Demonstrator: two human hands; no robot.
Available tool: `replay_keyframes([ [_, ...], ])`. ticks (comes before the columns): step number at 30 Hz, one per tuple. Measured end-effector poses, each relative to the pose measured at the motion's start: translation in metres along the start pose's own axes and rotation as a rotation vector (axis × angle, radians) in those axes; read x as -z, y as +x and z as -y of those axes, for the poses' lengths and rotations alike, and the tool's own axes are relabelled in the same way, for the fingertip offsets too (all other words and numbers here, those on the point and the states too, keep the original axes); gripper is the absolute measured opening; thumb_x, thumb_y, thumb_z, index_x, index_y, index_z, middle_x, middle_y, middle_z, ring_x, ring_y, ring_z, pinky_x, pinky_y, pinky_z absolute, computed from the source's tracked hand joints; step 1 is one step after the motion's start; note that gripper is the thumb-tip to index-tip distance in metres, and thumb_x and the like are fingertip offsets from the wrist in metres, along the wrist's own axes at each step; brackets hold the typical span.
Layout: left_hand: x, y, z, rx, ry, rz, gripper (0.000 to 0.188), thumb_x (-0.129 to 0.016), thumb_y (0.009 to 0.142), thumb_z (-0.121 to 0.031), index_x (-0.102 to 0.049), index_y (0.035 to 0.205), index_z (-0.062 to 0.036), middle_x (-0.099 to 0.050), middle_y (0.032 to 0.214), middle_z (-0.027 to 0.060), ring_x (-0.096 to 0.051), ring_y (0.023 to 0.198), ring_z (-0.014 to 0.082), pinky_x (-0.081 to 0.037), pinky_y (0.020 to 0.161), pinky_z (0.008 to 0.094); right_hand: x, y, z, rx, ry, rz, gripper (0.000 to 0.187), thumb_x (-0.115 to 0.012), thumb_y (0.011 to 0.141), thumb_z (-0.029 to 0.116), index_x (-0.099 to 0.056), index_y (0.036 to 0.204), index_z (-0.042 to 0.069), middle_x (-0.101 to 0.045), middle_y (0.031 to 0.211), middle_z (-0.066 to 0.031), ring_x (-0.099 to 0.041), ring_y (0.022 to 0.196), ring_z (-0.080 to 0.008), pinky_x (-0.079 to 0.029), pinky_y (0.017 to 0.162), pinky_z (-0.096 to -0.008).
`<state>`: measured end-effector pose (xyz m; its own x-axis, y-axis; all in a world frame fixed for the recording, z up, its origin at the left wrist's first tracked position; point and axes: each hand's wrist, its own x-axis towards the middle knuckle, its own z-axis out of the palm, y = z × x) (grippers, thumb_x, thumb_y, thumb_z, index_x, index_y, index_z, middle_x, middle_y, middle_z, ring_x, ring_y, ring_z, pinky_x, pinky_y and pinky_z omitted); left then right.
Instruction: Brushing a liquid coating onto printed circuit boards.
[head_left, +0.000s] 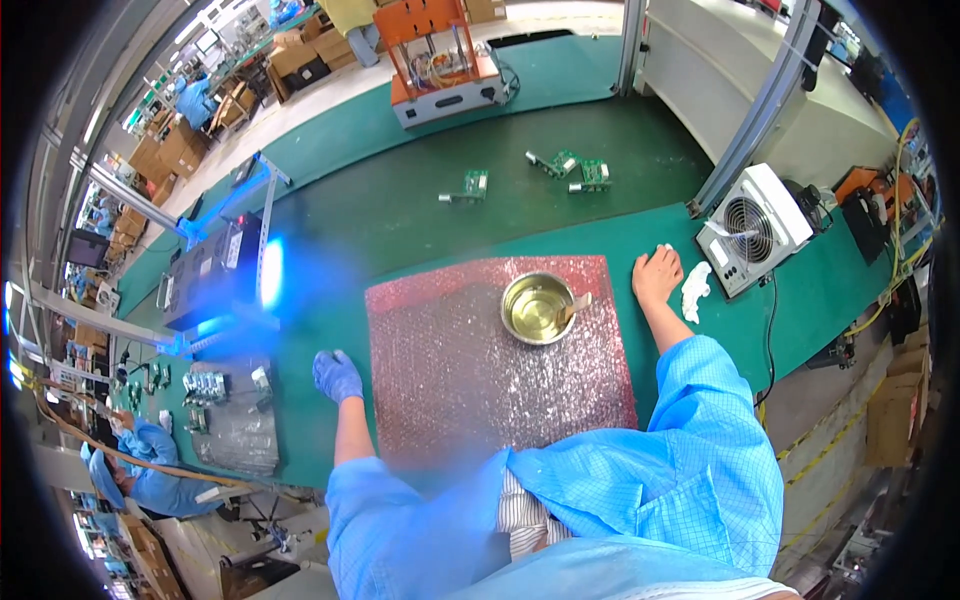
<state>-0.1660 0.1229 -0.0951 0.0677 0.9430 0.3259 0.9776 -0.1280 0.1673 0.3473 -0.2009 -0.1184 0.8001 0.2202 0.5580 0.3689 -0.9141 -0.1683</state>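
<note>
My left hand [338, 376], in a purple-blue glove, rests on the green table just left of a sheet of pinkish bubble wrap [470, 390]. Its fingers are curled in, and nothing shows in them. Bare, my right hand [657, 275] lies on the table beyond the sheet's right edge, its fingers apart and holding nothing. Beside it is a crumpled white tissue [696, 290]. On the bubble wrap stands a round metal bowl [512, 328] with yellowish clear liquid [538, 308] inside. A brush-like tool [577, 305] leans on the bowl's right rim.
Green circuit boards [476, 184] lie on the dark strip ahead. A white fan unit [755, 230] stands at right, an orange-topped fixture [440, 75] at the back. At left are a glowing blue lamp [270, 273] and boards on a grey bag [240, 430]. Another person [155, 465] sits far left.
</note>
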Motion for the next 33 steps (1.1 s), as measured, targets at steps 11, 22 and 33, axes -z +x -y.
replay_keyframes([
  [11,-0.026,0.098,-0.142,-0.122,-0.720,-0.070,0.034,-0.062,0.080,-0.028,-0.058,0.097,0.0022,-0.060,0.096,0.0183,-0.057,0.090,0.0306,-0.043,0.083,0.0386,0.001,0.015,0.008,0.044,-0.040,-0.016,0.034,-0.056,0.076,0.024,-0.055,0.102,0.002,-0.055,0.106,-0.0126,-0.050,0.106,-0.0301,-0.039,0.085,-0.0463],
  [22,-0.055,0.085,-0.375,-0.363,-0.567,0.424,0.040,-0.060,0.078,-0.041,-0.063,0.098,-0.0073,-0.062,0.097,0.0207,-0.058,0.095,0.0342,-0.045,0.085,0.0408,-0.003,0.010,0.003,0.020,-0.092,0.032,0.036,-0.053,0.076,0.025,-0.054,0.104,0.002,-0.053,0.107,-0.0134,-0.049,0.107,-0.0316,-0.038,0.085,-0.0471],
  [33,-0.070,0.060,-0.528,-0.731,-0.463,0.665,0.047,-0.044,0.087,-0.047,-0.051,0.125,-0.0202,-0.053,0.124,0.0151,-0.053,0.112,0.0312,-0.043,0.093,0.0403,-0.009,0.019,0.005,0.028,-0.118,0.065,0.038,-0.052,0.078,0.026,-0.051,0.107,0.002,-0.050,0.108,-0.0138,-0.045,0.109,-0.0324,-0.036,0.088,-0.0469],
])
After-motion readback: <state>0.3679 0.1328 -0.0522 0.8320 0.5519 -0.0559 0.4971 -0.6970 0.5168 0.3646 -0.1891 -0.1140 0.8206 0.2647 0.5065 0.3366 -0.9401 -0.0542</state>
